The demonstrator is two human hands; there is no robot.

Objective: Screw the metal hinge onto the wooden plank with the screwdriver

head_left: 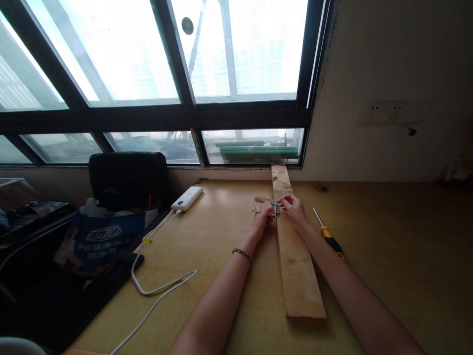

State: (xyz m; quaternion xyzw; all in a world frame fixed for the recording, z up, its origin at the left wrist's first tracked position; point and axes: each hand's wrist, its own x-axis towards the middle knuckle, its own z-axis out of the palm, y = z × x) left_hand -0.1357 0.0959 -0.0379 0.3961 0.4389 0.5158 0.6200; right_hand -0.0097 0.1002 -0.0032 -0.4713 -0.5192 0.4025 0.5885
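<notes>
A long wooden board lies lengthwise on the table, its far end by the window. A small metal hinge sits at the board's left edge, beside a short piece of wood. My left hand has its fingers closed at the hinge's left side, with the thumb against the metal. Over the board, my right hand pinches with thumb and fingertips close to the hinge's right side. Whatever is in that pinch is too small to make out. A yellow and black screwdriver rests to the right of my right forearm.
A white power bank with a white cable lies on the left of the table. Left of the table stand a black chair and a blue bag. A window and wall border the far edge.
</notes>
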